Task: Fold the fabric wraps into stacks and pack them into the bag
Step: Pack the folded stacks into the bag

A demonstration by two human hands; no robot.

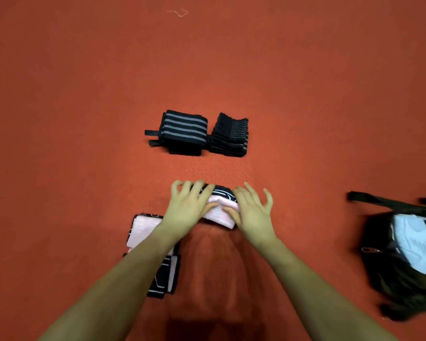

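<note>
Indoor floor; red textured mat (84, 119); place otherwise untellable.

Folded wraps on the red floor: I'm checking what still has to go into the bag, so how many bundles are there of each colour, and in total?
Black wraps with grey stripes: 2 folded stacks, left one and right one, side by side.
Pink-and-black wraps: 2, the one being folded under the left hand and right hand, and the one under the left forearm.
Total: 4 outside the black bag.
</note>
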